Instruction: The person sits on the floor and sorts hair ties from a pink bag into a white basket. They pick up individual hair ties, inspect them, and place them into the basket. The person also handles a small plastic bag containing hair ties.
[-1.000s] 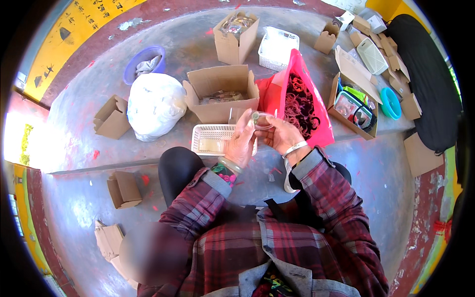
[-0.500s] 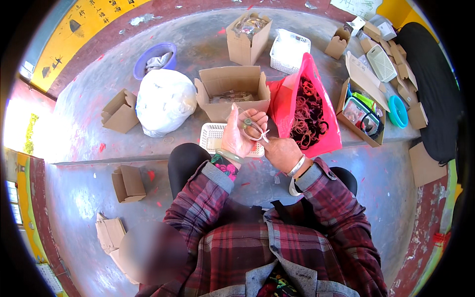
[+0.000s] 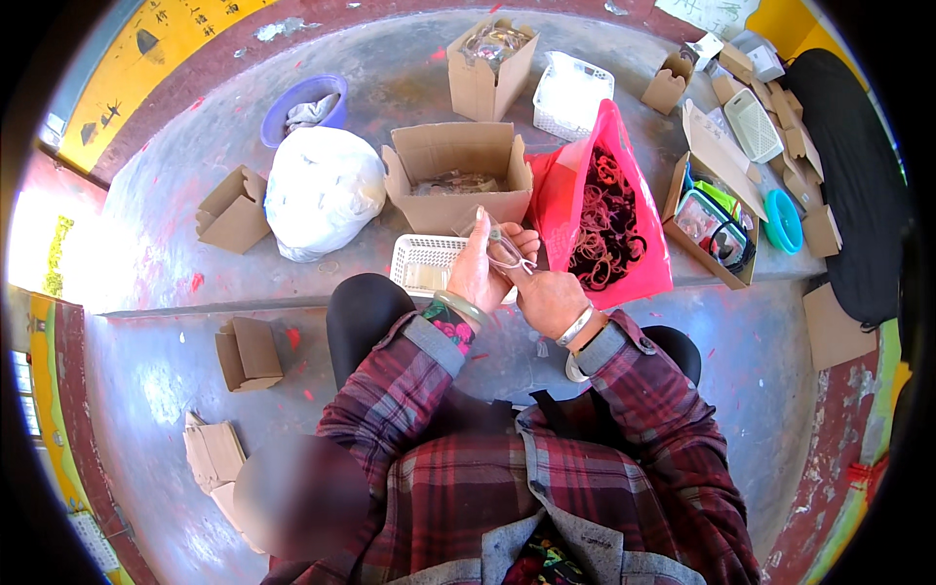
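Note:
My left hand [image 3: 476, 273] is turned palm up, its fingers curled around a small clear plastic bag [image 3: 468, 224] whose edge shows by the thumb. A pale looped band, like a hair tie [image 3: 511, 255], lies across those fingers. My right hand [image 3: 553, 302] pinches the band's lower end; its fingertips are partly hidden. Beneath my hands stands a white slotted basket [image 3: 409, 255] with a pale flat item inside. Just beyond it is an open cardboard box [image 3: 458, 213] of clear packets. A bright pink-red bag [image 3: 651, 268] on the right holds many dark and reddish hair ties [image 3: 606, 224].
Left of the box are a stuffed white plastic bag [image 3: 325, 195], a small carton [image 3: 232, 212] and a purple basin [image 3: 278, 122] with cloth. Farther back stand a tall filled carton [image 3: 478, 88] and a white basket [image 3: 558, 120]. Rightward sit a box of odds and ends [image 3: 673, 219] and a turquoise bowl [image 3: 783, 222].
My hands have drawn slightly closer together, and the left hand's fingers have shifted around the band. The clear bag's edge now shows more by my left thumb.

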Demonstrator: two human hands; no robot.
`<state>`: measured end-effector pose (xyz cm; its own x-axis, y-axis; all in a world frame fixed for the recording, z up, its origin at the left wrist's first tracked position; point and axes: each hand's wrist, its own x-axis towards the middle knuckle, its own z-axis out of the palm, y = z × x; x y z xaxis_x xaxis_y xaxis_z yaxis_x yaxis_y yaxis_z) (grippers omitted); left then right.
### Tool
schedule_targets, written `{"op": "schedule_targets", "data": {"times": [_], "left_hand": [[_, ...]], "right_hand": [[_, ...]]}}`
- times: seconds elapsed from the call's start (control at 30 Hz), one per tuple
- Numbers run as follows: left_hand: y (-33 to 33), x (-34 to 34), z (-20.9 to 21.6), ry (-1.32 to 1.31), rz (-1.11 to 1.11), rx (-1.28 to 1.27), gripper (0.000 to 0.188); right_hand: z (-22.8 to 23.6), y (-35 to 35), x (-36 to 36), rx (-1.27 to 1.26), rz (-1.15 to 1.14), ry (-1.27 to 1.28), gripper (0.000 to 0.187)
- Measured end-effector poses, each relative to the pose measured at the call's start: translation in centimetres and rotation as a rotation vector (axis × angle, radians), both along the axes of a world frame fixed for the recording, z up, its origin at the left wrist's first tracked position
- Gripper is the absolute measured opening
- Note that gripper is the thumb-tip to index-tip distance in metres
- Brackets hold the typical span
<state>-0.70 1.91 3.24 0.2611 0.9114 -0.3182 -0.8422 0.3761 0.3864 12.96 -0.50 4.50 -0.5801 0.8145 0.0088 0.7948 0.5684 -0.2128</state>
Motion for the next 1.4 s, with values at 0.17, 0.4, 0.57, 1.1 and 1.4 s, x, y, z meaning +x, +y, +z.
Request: {"op": "schedule_targets", "data": {"times": [0.17,0.4,0.57,1.1,1.4], "left_hand": [[0.0,-0.7,0.4,0.028,0.038,0.049,0.050],[0.0,-0.3,-0.5,0.043,-0.047,0.065,0.045],[-0.3,0.2,-0.6,0.088,-0.034,0.070,0.038],[0.4,-1.1,-0.5,-0.013,0.090,0.124,0.029],[-0.1,-0.8,0.9,-0.003,0.070,0.105,0.033]], "right_hand": [[0.8,-0.1,0.1,0.042,0.041,0.067,0.049],[-0.5,0.2,0.3,0.115,0.027,-0.001,0.044],[-1.7,0.3,0.2,0.114,-0.005,-0.034,0.045],[2.6,-0.1,-0.2,0.279,-0.065,0.663,0.022],[2.1,-0.1,0.0,0.323,0.021,0.448,0.020]]}}
